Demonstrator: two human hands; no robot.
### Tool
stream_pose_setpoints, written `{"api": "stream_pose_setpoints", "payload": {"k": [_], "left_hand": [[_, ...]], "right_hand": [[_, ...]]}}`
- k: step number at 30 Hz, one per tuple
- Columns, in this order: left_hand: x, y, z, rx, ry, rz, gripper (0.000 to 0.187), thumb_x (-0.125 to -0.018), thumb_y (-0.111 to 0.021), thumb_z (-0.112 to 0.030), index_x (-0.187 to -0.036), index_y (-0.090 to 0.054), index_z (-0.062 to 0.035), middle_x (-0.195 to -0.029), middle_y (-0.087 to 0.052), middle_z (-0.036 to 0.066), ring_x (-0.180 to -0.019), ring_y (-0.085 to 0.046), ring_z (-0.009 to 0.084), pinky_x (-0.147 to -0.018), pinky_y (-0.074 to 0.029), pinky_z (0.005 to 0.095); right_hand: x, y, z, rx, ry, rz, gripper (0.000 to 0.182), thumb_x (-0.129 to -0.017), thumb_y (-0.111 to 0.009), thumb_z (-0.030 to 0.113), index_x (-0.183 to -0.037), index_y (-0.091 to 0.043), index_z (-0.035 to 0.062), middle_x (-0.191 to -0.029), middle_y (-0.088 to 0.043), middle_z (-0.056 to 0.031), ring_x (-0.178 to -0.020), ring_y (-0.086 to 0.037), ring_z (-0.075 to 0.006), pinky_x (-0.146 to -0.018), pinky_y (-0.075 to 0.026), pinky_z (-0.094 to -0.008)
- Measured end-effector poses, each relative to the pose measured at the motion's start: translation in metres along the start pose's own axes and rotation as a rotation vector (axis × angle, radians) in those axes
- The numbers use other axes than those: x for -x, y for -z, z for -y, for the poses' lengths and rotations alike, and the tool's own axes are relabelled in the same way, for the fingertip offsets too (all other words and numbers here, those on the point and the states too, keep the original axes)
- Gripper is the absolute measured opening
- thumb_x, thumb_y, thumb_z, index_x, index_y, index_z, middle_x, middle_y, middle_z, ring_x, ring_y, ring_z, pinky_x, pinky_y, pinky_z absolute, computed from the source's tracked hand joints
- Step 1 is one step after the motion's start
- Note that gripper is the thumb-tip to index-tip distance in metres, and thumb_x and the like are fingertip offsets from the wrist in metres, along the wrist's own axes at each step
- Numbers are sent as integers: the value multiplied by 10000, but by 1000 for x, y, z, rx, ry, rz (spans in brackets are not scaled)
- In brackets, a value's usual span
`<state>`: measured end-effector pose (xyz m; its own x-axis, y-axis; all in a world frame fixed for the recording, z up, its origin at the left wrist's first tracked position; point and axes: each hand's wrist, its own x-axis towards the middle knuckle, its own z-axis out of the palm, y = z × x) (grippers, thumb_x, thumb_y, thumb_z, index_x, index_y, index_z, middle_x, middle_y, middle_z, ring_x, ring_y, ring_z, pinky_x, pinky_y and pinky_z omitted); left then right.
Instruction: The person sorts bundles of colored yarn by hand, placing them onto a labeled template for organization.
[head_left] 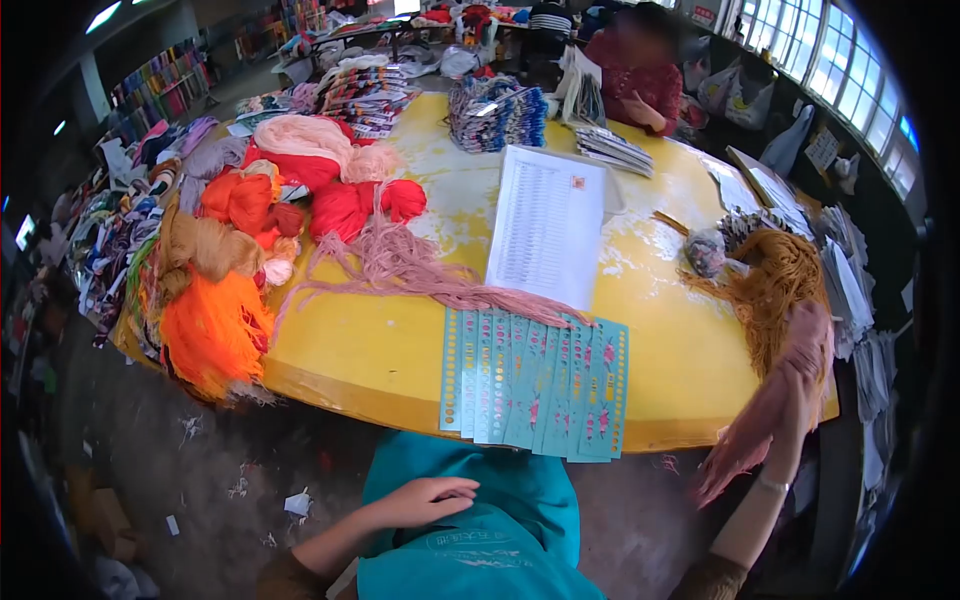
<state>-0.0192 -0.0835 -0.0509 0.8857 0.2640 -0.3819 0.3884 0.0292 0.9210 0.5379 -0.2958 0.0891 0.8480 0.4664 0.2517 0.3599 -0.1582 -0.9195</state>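
Note:
My left hand (428,501) rests over my teal apron (470,560), fingers loosely stretched out and holding nothing. At the table's right end, my right hand (799,385) is closed on a dusty-pink hank of thread (745,448) that hangs over the edge; thread and blur partly hide the fingers. Beside it lies a golden-brown hank of thread (785,272). Straight ahead, a row of overlapping teal cards (535,395) with printed flowers and dotted edges lines the front edge. Loose dusty-pink strands (420,270) stretch across their tops and over a printed sheet (548,220).
Orange thread (215,325), red thread (340,208) and other coloured hanks pile up on the yellow table's (340,345) left. Bundled skeins (495,115) stand at the back. Across the table sits a person in a red top (620,75). Paper stacks (848,285) hang at right.

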Motion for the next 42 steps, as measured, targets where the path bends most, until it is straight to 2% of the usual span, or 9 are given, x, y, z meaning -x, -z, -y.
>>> {"api": "stream_pose_setpoints", "payload": {"k": [3, 6, 9, 17, 23, 27, 29, 39, 42], "left_hand": [[13, 6, 29, 214, 108, -181, 399, -966, -566, -222, -1307, -530, -18, -1212, -627, 115, -1112, -582, 151, -954, -461, 281], [29, 12, 32, 208, 99, -326, 370, -963, -566, -200, -1279, -549, -8, -1181, -644, 109, -1088, -594, 149, -938, -468, 276], [43, 19, 25, 168, 120, -515, 356, -953, -587, -198, -1251, -569, -4, -1133, -665, 117, -1049, -627, 158, -925, -488, 285], [20, 72, 10, -115, -153, -991, 148, -913, -587, -65, -998, -669, 25, -871, -711, 141, -778, -692, 178, -699, -530, 274], [-6, 122, -17, -527, -269, -1069, 100, -876, -614, -49, -944, -664, 4, -799, -674, 135, -704, -668, 253, -605, -498, 308], [-34, 129, 5, -493, -350, -1110, 70, -837, -639, -45, -901, -662, -29, -754, -633, 127, -672, -626, 296, -560, -471, 356], [-38, 126, 5, -863, -317, -1194, 48, -802, -653, -40, -847, -655, -55, -713, -599, 113, -651, -602, 305, -548, -463, 392], [-41, 123, 11, -822, -329, -1348, 49, -762, -661, -46, -797, -652, -79, -648, -563, 97, -596, -578, 292, -514, -446, 398], [-37, 124, 11, -834, -352, -1342, 42, -758, -661, -64, -771, -633, -93, -663, -567, 80, -617, -586, 275, -522, -453, 395]], "right_hand": [[-31, -78, -44, 281, 80, -27, 455, -893, -626, 259, -1247, -520, -7, -1157, -610, -117, -1072, -572, -198, -934, -432, -278], [-33, -131, -125, 920, -25, 131, 785, -912, -547, 420, -1498, -198, 29, -1341, -511, -196, -1228, -488, -337, -986, -406, -385], [-22, -160, -133, 1222, 124, -59, 795, -905, -534, 453, -1503, -197, 51, -1402, -455, -200, -1262, -451, -340, -1028, -359, -440], [-27, -163, -131, 1196, 106, -22, 749, -922, -519, 423, -1508, -203, 79, -1430, -427, -191, -1280, -439, -333, -1054, -326, -460], [-30, -163, -135, 1163, 136, -27, 740, -922, -528, 399, -1501, -215, 60, -1407, -446, -201, -1272, -440, -346, -1048, -341, -445], [-31, -163, -135, 1181, 146, -35, 739, -919, -533, 386, -1497, -219, 49, -1397, -453, -203, -1265, -444, -350, -1040, -351, -443], [-30, -163, -137, 1190, 147, -43, 736, -920, -532, 384, -1497, -220, 51, -1395, -455, -204, -1262, -447, -350, -1039, -351, -444], [-33, -166, -125, 1082, 55, -4, 707, -889, -565, 311, -1481, -274, 55, -1365, -492, -220, -1220, -489, -368, -1024, -385, -426], [-38, -159, -148, 1039, 199, -44, 669, -910, -532, 318, -1491, -274, 108, -1367, -498, -208, -1197, -512, -382, -981, -419, -449]]}}
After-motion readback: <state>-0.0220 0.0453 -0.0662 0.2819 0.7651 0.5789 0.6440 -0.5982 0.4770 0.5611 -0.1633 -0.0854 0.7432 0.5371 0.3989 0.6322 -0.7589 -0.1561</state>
